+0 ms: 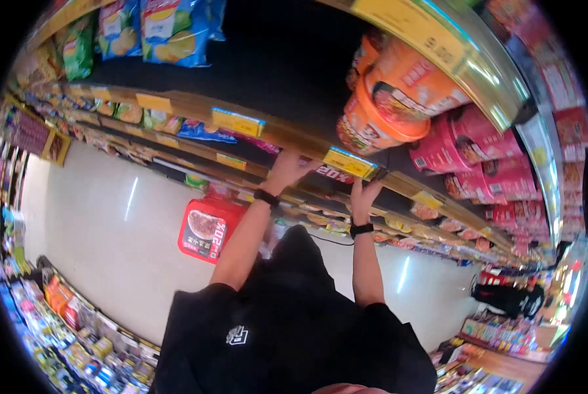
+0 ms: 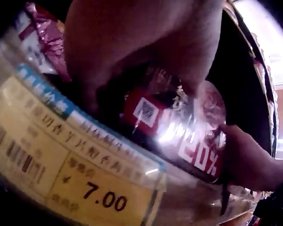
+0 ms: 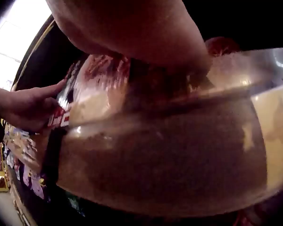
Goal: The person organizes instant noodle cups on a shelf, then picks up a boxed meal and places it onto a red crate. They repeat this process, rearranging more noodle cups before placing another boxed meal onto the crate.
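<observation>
Between the two hands, a dark-and-red package (image 1: pixel 333 173) printed "20%" lies on a shelf just behind a yellow price tag (image 1: pixel 349 163). In the left wrist view the package (image 2: pixel 179 136) shows a square code and a shiny film. The left hand (image 1: pixel 292 169) grips its left part, fingers partly hidden behind the shelf edge. The right hand (image 1: pixel 366 197) holds its right end; in the left wrist view the right hand (image 2: pixel 254 157) has its thumb at the package's edge. The right wrist view shows the left hand (image 3: pixel 28 108) against the package's far side.
A red package (image 1: pixel 205 230) with a bowl picture is beside the left forearm, above the floor. The upper shelf carries blue chip bags (image 1: pixel 175 33), orange tubs (image 1: pixel 379 121) and pink tubs (image 1: pixel 478 151). Its front rail (image 1: pixel 294 141) runs close over the hands. A dark-clothed person (image 1: pixel 510 299) is at right.
</observation>
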`<act>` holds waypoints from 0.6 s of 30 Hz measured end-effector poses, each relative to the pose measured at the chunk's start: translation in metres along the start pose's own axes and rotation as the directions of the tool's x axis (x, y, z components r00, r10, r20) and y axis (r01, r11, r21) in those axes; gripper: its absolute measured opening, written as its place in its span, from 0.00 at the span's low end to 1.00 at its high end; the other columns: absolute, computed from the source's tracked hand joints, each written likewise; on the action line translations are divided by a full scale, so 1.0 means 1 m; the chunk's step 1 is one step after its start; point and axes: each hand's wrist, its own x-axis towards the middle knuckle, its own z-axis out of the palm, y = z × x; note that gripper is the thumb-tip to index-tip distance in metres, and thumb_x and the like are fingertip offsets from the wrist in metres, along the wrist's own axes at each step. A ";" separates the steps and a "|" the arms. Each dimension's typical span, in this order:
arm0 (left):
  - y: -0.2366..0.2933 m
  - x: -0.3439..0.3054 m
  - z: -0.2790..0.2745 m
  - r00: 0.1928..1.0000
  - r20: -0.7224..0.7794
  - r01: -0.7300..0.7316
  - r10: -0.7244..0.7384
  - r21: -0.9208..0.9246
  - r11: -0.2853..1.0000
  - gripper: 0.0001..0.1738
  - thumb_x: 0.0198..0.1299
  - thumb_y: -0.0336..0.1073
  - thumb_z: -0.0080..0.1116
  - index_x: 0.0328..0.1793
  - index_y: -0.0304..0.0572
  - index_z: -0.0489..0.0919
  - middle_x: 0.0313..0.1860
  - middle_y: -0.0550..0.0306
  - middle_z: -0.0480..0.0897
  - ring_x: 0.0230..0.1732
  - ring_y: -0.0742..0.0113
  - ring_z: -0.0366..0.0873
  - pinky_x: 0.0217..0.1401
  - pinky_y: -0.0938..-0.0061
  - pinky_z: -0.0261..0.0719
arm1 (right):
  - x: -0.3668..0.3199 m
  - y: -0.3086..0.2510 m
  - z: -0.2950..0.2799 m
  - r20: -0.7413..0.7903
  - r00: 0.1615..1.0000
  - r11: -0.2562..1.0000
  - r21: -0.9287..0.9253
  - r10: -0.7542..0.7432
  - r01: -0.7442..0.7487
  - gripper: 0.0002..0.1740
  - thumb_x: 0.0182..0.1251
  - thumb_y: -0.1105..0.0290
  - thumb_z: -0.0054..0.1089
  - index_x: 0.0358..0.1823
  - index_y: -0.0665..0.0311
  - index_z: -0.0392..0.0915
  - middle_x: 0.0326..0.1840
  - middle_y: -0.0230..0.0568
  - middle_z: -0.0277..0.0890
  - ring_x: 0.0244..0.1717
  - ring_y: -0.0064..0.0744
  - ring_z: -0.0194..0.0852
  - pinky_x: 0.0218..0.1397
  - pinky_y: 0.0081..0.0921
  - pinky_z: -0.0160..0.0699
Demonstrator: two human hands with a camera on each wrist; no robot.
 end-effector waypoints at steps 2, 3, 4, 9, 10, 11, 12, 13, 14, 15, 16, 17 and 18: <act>-0.001 0.003 0.000 0.998 0.052 -0.037 0.033 0.082 0.996 0.25 0.53 0.47 0.71 0.52 0.40 0.80 0.48 0.49 0.84 0.51 0.52 0.80 0.53 0.64 0.77 | -0.006 0.064 0.011 0.089 0.996 0.998 0.057 -0.019 0.013 0.15 0.66 0.67 0.56 0.46 0.73 0.74 0.40 0.53 0.78 0.43 0.49 0.76 0.51 0.39 0.71; -0.005 0.003 0.001 0.996 0.074 -0.052 0.043 0.121 0.991 0.24 0.53 0.44 0.72 0.52 0.41 0.80 0.48 0.50 0.83 0.49 0.55 0.80 0.51 0.66 0.78 | -0.004 0.066 0.011 0.176 0.982 0.997 -0.035 -0.063 0.070 0.16 0.67 0.65 0.55 0.46 0.72 0.74 0.38 0.53 0.78 0.41 0.49 0.77 0.49 0.40 0.72; -0.010 0.007 0.003 0.995 0.090 -0.045 0.036 0.110 0.993 0.24 0.53 0.45 0.72 0.52 0.40 0.81 0.47 0.49 0.84 0.48 0.54 0.81 0.51 0.65 0.78 | -0.003 0.068 0.011 0.204 0.979 0.999 -0.031 -0.009 0.016 0.14 0.68 0.66 0.54 0.46 0.72 0.76 0.38 0.51 0.80 0.42 0.47 0.78 0.48 0.38 0.74; -0.016 0.014 0.004 0.994 0.013 -0.114 0.113 0.138 0.984 0.23 0.53 0.46 0.71 0.50 0.42 0.82 0.42 0.47 0.85 0.43 0.54 0.85 0.47 0.67 0.80 | 0.001 0.054 0.011 0.300 0.924 0.967 0.024 0.236 -0.254 0.14 0.67 0.65 0.53 0.42 0.72 0.75 0.32 0.53 0.78 0.36 0.51 0.78 0.40 0.37 0.74; -0.013 0.012 0.005 0.994 0.032 -0.105 0.102 0.128 0.986 0.22 0.54 0.45 0.71 0.50 0.41 0.81 0.43 0.48 0.85 0.44 0.54 0.83 0.48 0.67 0.80 | 0.001 0.050 0.013 0.228 0.964 0.989 0.016 0.137 -0.144 0.16 0.67 0.62 0.53 0.37 0.72 0.77 0.28 0.53 0.79 0.34 0.54 0.79 0.37 0.39 0.74; -0.010 0.009 0.005 0.995 0.052 -0.095 0.089 0.119 0.988 0.22 0.55 0.45 0.70 0.50 0.40 0.81 0.44 0.49 0.84 0.46 0.53 0.82 0.48 0.66 0.79 | 0.001 0.047 0.012 0.213 0.972 0.994 -0.053 0.102 -0.093 0.17 0.67 0.61 0.53 0.35 0.71 0.78 0.28 0.53 0.79 0.33 0.55 0.79 0.36 0.40 0.74; -0.005 0.008 0.003 0.994 0.072 -0.085 0.077 0.112 0.990 0.21 0.56 0.44 0.70 0.51 0.39 0.80 0.46 0.50 0.84 0.47 0.53 0.81 0.49 0.66 0.79 | 0.001 0.045 0.011 0.200 0.978 0.992 -0.120 0.067 -0.043 0.18 0.67 0.59 0.53 0.34 0.71 0.78 0.27 0.54 0.79 0.33 0.56 0.79 0.36 0.42 0.75; -0.001 0.006 0.002 0.995 0.078 -0.070 0.062 0.103 0.992 0.21 0.56 0.44 0.70 0.51 0.39 0.80 0.46 0.50 0.84 0.47 0.53 0.81 0.48 0.66 0.79 | -0.001 0.043 0.011 0.188 0.982 0.982 -0.188 0.032 0.004 0.19 0.67 0.58 0.53 0.33 0.71 0.79 0.26 0.54 0.79 0.32 0.57 0.79 0.35 0.43 0.75; 0.004 0.005 0.001 0.995 0.084 -0.054 0.046 0.093 0.994 0.21 0.56 0.44 0.70 0.50 0.39 0.80 0.46 0.50 0.84 0.48 0.53 0.81 0.48 0.66 0.79 | -0.002 0.041 0.011 0.175 0.984 0.973 -0.230 0.039 0.002 0.20 0.67 0.57 0.53 0.31 0.70 0.79 0.25 0.54 0.78 0.31 0.58 0.79 0.35 0.44 0.75; 0.004 0.004 0.002 0.996 0.088 -0.039 0.032 0.081 0.996 0.21 0.56 0.44 0.70 0.50 0.39 0.80 0.46 0.50 0.84 0.48 0.53 0.82 0.48 0.66 0.79 | -0.002 0.038 0.011 0.162 0.986 0.962 -0.273 0.043 0.003 0.21 0.67 0.56 0.52 0.30 0.70 0.79 0.25 0.54 0.78 0.30 0.58 0.79 0.34 0.45 0.75; 0.001 0.004 0.003 0.996 0.081 -0.032 0.024 0.100 0.994 0.21 0.56 0.44 0.70 0.50 0.39 0.80 0.47 0.50 0.84 0.48 0.53 0.82 0.48 0.66 0.79 | 0.000 0.034 0.011 0.149 0.988 0.949 -0.315 0.044 0.005 0.22 0.68 0.55 0.52 0.28 0.70 0.80 0.24 0.54 0.78 0.30 0.59 0.78 0.34 0.47 0.75; -0.003 0.004 0.004 0.997 0.075 -0.025 0.016 0.118 0.993 0.21 0.56 0.44 0.70 0.50 0.38 0.80 0.47 0.49 0.84 0.47 0.53 0.82 0.48 0.66 0.79 | 0.001 0.031 0.011 0.151 0.987 0.954 -0.301 0.046 0.001 0.22 0.68 0.55 0.52 0.28 0.69 0.80 0.24 0.54 0.78 0.30 0.59 0.78 0.34 0.47 0.75; -0.007 0.004 0.006 0.998 0.069 -0.016 0.007 0.136 0.991 0.22 0.56 0.44 0.69 0.50 0.38 0.80 0.47 0.48 0.84 0.47 0.53 0.82 0.48 0.66 0.79 | 0.001 0.031 0.011 0.154 0.987 0.958 -0.288 0.048 -0.002 0.22 0.68 0.56 0.51 0.28 0.69 0.80 0.24 0.54 0.78 0.29 0.58 0.78 0.34 0.47 0.75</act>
